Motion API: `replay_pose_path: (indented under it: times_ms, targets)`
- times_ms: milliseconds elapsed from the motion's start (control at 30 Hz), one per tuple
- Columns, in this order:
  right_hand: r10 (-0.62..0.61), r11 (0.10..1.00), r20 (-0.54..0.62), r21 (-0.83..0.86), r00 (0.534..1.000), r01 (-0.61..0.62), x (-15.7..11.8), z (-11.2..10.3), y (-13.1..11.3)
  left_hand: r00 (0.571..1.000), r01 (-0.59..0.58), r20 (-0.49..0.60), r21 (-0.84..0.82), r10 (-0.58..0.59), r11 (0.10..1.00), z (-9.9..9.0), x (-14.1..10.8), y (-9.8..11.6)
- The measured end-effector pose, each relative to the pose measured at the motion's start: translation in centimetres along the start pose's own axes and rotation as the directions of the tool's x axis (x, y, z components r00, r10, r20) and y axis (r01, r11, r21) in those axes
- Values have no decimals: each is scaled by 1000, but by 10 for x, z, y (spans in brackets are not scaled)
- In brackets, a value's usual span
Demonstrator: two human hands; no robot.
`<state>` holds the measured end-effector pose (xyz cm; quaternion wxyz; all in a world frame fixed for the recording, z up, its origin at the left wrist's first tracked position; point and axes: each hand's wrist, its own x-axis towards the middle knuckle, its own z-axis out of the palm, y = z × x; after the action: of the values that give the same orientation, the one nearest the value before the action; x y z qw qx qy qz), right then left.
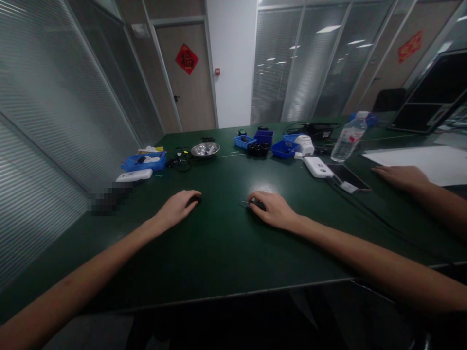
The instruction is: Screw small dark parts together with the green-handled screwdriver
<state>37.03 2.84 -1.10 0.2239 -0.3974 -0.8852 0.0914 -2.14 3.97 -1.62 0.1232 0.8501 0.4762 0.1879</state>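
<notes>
Head view: over the green surface point(226, 248), the left hand point(178, 206) had a narrow grip around a small dark object point(197, 200), the right hand point(274, 209) around a dark-handled tool point(258, 204). Both were in hand but apart; work between them seemed not yet begun.

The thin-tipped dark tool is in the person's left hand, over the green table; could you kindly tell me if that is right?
Not quite: in the head view, the thin-tipped dark tool is in the right hand, not the left hand; it is indeed over the green table.
</notes>
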Motion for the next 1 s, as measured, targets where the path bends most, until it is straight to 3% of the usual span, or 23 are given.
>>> replay_pose_path:
  times_ms: [100, 200, 333, 500, 600, 1000]
  targets:
    - [0, 1000, 0, 3, 1000, 0, 0, 1, 0, 995, 102, -8, 80, -101, 992, -25, -13, -49]
    - [7, 1000, 3, 11, 1000, -7, 0, 1, -1, 977, 214, -57, 172, -208, 961, -43, -22, -83]
    - [19, 1000, 23, 6, 1000, -20, 1, 0, -2, 950, 312, -97, 218, -298, 925, -58, -28, -110]
    - [15, 1000, 30, -3, 999, -15, 1, 2, 1, 948, 306, -193, 325, -254, 895, -63, -35, -139]
    - [14, 1000, 34, -6, 999, -14, 1, 2, 2, 941, 322, -231, 401, -246, 858, -62, -38, -146]
    - [12, 1000, 36, -7, 999, -12, 1, 0, -1, 952, 303, -200, 531, -231, 791, -60, -35, -133]
